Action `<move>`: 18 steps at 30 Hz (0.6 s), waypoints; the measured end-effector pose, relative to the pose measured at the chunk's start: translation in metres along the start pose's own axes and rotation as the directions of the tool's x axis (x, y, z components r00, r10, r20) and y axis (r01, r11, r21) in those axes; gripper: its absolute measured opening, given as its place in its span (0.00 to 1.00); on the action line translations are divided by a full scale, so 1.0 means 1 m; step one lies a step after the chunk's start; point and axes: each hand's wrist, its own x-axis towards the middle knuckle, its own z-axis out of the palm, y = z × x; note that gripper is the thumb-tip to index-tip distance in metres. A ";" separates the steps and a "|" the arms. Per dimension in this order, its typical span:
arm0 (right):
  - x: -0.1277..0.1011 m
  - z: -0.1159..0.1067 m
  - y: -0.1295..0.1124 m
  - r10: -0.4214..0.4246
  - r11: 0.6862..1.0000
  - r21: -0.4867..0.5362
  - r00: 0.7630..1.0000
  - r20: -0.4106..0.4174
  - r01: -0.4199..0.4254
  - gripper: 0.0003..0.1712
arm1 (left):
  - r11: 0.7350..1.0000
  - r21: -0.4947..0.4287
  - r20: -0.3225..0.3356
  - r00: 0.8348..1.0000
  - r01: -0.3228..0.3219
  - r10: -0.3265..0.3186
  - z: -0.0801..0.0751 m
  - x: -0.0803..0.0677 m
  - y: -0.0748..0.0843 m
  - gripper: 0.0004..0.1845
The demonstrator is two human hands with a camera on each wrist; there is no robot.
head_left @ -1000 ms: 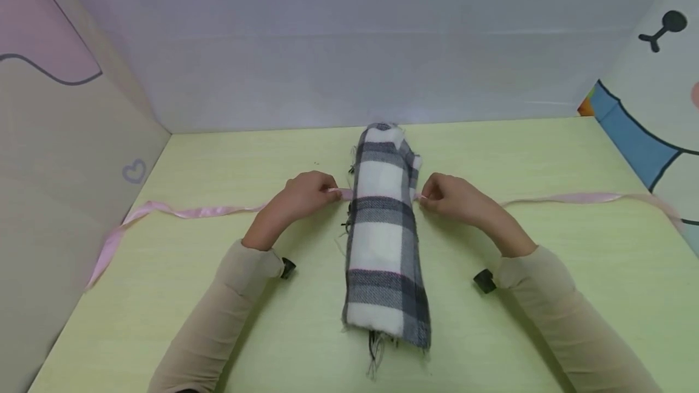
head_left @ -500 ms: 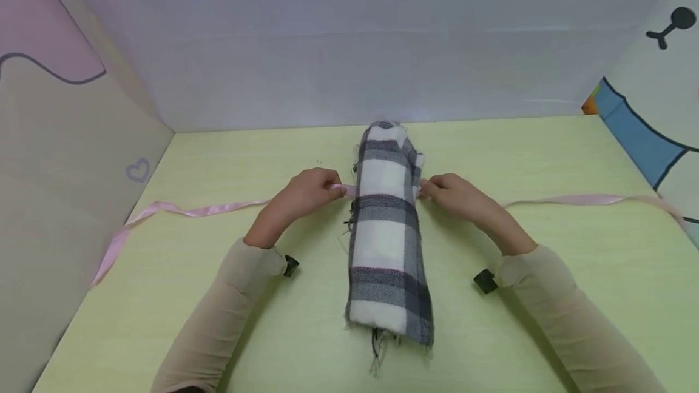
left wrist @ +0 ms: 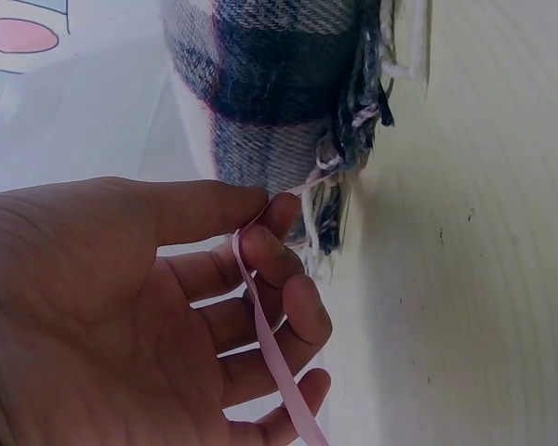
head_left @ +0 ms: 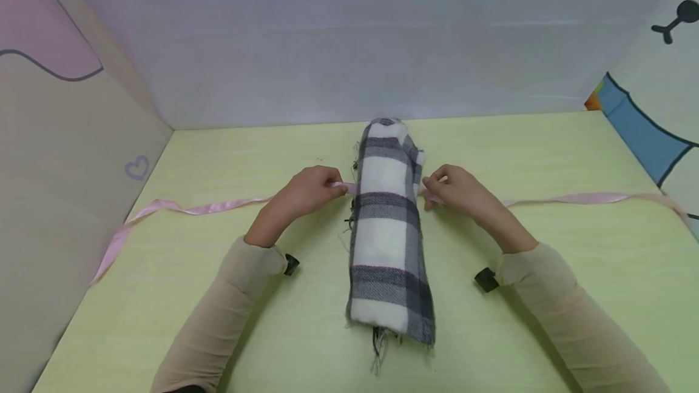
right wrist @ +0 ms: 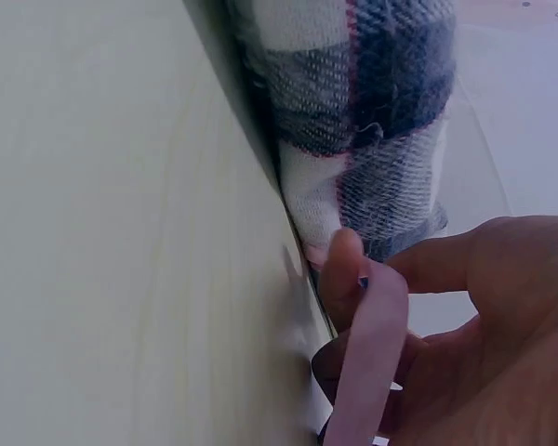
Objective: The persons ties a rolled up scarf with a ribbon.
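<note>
Since half a second ago the right hand (head_left: 457, 193) has eased a little away from the plaid cloth (head_left: 381, 235), a short bit of pink ribbon (head_left: 592, 198) now showing at its fingertips, while the left hand (head_left: 308, 190) keeps almost the same place. The cloth lies as a long roll in the middle of the table (head_left: 311, 332), fringe hanging from its near end (the inside of the roll is hidden). The ribbon disappears at both long edges of the roll and trails out past each wrist. Each hand pinches it between thumb and forefinger just beside the cloth, the left with its other fingers loosely bent. Both forearms, in beige sleeves (head_left: 579, 314), angle inward from the near corners, wrists bent toward the roll.
</note>
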 end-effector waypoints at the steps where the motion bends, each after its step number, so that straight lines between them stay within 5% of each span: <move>1: 0.000 -0.001 0.000 0.007 1.000 0.001 1.000 -0.002 -0.007 0.24 | 1.000 0.000 0.000 1.000 0.001 -0.001 0.000 0.000 0.000 0.12; 13: -0.004 -0.006 0.003 0.011 0.991 -0.135 0.999 -0.040 -0.017 0.34 | 1.000 0.011 -0.008 1.000 -0.004 0.004 0.002 0.001 -0.001 0.12; 18: -0.002 -0.006 0.008 -0.016 0.969 -0.248 0.997 -0.070 -0.002 0.29 | 1.000 0.012 -0.013 1.000 -0.001 0.001 0.004 0.000 -0.002 0.12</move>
